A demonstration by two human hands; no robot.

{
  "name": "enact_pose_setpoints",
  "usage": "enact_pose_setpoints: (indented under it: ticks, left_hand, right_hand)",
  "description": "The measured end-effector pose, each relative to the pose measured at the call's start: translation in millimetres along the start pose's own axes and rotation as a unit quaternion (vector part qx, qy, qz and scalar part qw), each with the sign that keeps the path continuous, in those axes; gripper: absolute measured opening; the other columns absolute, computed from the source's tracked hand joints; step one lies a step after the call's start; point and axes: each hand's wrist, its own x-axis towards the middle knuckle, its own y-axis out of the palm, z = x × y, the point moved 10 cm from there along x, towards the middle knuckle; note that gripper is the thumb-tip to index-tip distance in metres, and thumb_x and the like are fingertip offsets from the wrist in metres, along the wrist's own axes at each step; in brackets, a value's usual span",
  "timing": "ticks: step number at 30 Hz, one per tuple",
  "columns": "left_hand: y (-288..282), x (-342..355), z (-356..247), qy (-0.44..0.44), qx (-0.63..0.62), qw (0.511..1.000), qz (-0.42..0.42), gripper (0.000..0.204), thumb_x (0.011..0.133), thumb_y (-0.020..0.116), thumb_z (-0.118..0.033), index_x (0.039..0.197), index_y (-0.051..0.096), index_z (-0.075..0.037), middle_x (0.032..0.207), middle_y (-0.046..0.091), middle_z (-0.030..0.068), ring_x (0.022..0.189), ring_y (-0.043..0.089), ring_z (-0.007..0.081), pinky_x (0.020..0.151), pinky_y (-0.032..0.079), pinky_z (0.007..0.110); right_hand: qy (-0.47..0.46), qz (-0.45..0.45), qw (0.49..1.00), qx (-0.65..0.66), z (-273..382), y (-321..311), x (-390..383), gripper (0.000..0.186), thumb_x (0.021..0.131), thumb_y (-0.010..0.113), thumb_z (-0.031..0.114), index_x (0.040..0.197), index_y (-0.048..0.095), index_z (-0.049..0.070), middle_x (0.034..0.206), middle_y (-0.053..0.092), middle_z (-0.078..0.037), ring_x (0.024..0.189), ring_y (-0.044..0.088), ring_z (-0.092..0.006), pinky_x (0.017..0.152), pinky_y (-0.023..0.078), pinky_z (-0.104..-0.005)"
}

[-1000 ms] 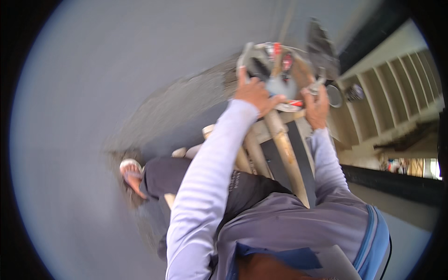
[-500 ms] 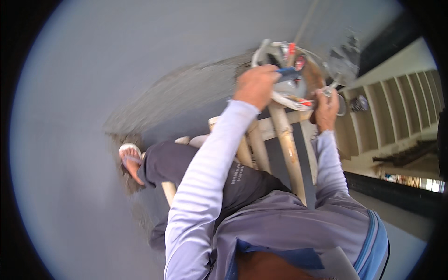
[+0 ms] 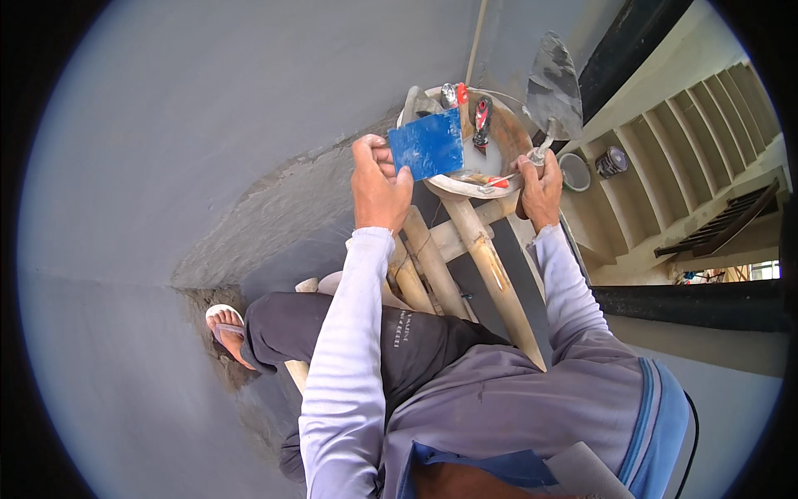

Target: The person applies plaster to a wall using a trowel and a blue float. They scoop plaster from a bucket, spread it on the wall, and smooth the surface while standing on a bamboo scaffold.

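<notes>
My left hand (image 3: pixel 376 185) is closed on a blue rectangular spreader (image 3: pixel 427 141) with pale smears, held over the left part of a round bucket (image 3: pixel 519 131). Inside lie a red-and-black handled tool (image 3: pixel 483 116), other tools and greyish-white material. My right hand (image 3: pixel 540 187), at the bucket's right rim, grips a trowel (image 3: pixel 555 83), its smeared metal blade upright above it. A thin metal piece beside that hand reaches across the rim; I cannot tell what it is.
Wooden poles (image 3: pixel 499 279) form a scaffold below the bucket. A grey wall (image 3: pixel 141 141) fills the left. My sandalled foot (image 3: pixel 226 333) rests on a rough ledge. Steps (image 3: pixel 682 158) lie below right, with a small can (image 3: pixel 611 162) and a pale container (image 3: pixel 574 171). A dark beam (image 3: pixel 690 295) crosses the right.
My left hand has lifted the blue spreader and moved left from the bucket, turning its flat face into view. My right hand still grips the trowel at the right rim.
</notes>
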Motion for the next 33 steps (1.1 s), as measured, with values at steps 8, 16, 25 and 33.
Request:
enact_pose_setpoints:
  ticks: [8, 16, 25, 33]
  left_hand:
    - [12, -27, 10, 0.009, 0.097, 0.988, 0.122, 0.030, 0.076, 0.059, -0.009, 0.105, 0.059, 0.001, 0.083, 0.055, 0.0130, 0.070, 0.058, 0.0249, 0.067, 0.046, 0.036]
    - [8, -41, 3, 0.081, 0.098, 0.989, 0.072, 0.021, 0.078, 0.060, -0.011, 0.095, 0.061, 0.001, 0.082, 0.055, 0.0145, 0.072, 0.058, 0.0304, 0.068, 0.046, 0.037]
    - [0, -39, -18, 0.158, 0.114, 0.981, 0.001, 0.016, 0.079, 0.060, -0.012, 0.087, 0.060, 0.002, 0.081, 0.056, 0.0176, 0.077, 0.057, 0.0362, 0.069, 0.046, 0.042]
    - [-3, -52, -51, 0.228, 0.089, 0.969, -0.017, 0.016, 0.081, 0.059, -0.012, 0.091, 0.060, 0.000, 0.084, 0.055, 0.0172, 0.079, 0.056, 0.0368, 0.070, 0.046, 0.042]
  right_hand:
    - [0.003, 0.010, 1.000, -0.002, -14, 6, -1, 0.017, 0.084, 0.057, 0.015, 0.091, 0.051, 0.000, 0.076, 0.060, -0.009, 0.070, 0.057, -0.0140, 0.065, 0.044, -0.0280]
    - [-0.005, 0.010, 1.000, -0.024, -10, 9, -3, 0.018, 0.084, 0.057, 0.017, 0.089, 0.051, 0.000, 0.073, 0.059, -0.009, 0.067, 0.057, -0.0160, 0.064, 0.044, -0.0295]
    - [-0.053, 0.002, 0.997, -0.061, -5, 10, -1, 0.039, 0.085, 0.058, 0.017, 0.118, 0.050, -0.001, 0.101, 0.059, -0.012, 0.092, 0.056, -0.0188, 0.082, 0.043, -0.0296]
    - [-0.056, -0.014, 0.998, -0.030, -7, 8, -7, 0.029, 0.081, 0.056, 0.014, 0.105, 0.052, -0.002, 0.086, 0.058, -0.016, 0.080, 0.057, -0.0256, 0.072, 0.044, -0.0348]
